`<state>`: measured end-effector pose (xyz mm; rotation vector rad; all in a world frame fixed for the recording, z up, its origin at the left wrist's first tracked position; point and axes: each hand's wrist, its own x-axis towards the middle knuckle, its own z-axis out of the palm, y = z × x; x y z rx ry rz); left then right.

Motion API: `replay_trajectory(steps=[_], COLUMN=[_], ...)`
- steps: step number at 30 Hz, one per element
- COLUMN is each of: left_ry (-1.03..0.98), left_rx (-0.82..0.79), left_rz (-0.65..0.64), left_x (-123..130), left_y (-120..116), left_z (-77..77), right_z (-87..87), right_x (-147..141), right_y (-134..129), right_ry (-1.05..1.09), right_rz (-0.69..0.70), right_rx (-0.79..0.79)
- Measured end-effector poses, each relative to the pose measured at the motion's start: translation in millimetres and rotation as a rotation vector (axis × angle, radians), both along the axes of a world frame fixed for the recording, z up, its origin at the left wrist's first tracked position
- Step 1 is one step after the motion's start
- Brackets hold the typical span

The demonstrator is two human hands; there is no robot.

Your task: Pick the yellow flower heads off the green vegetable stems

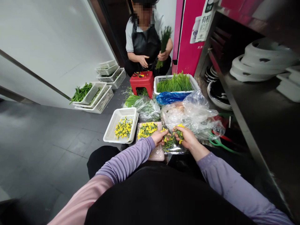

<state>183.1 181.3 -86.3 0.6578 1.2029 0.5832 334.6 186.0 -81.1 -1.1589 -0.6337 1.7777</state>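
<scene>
My right hand [187, 137] is closed around a small bunch of yellow flowers with green stems [179, 134]. Close beside it, my left hand [159, 137] is closed, fingers pinched together, with yellow petals showing at its fingertips. Both hands are above a clear plastic tray [174, 152] that contains green stems and some yellow blossoms [170, 145]. To its left, partly covered by my left hand and sleeve, lies a pale pink tray [158, 155] bearing a pile of yellow flowers [147, 129]. Farther left, a white basket [108, 134] holds more of these flowers [123, 128].
Plastic bags [192, 112] lie ahead, before a white basket of green stalks [155, 83]. A red stool [141, 82] stands near a co-worker [146, 40] holding a green bunch. Stacked baskets [100, 107] line the left wall; a metal shelf [262, 118] with dishes is right.
</scene>
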Motion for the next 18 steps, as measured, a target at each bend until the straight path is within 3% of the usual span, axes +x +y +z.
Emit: replay_trajectory(steps=[7, 12, 18], left_ry=[-0.06, -0.044, -0.037], left_rx=[-0.04, -0.03, 0.031], left_rz=[0.085, 0.068, 0.08], left_x=[7.8, 10.2, 1.4], left_y=[-4.1, -7.7, -6.3], left_z=[-2.8, 1.2, 0.7], right_z=[-12.3, -17.7, -5.3], right_x=[-9.8, -10.5, -0.5], right_y=[-6.2, -3.3, -1.0], right_ry=[-0.505, -0.597, -0.636], right_rz=[0.243, 0.26, 0.283], right_rx=[0.186, 0.236, 0.164])
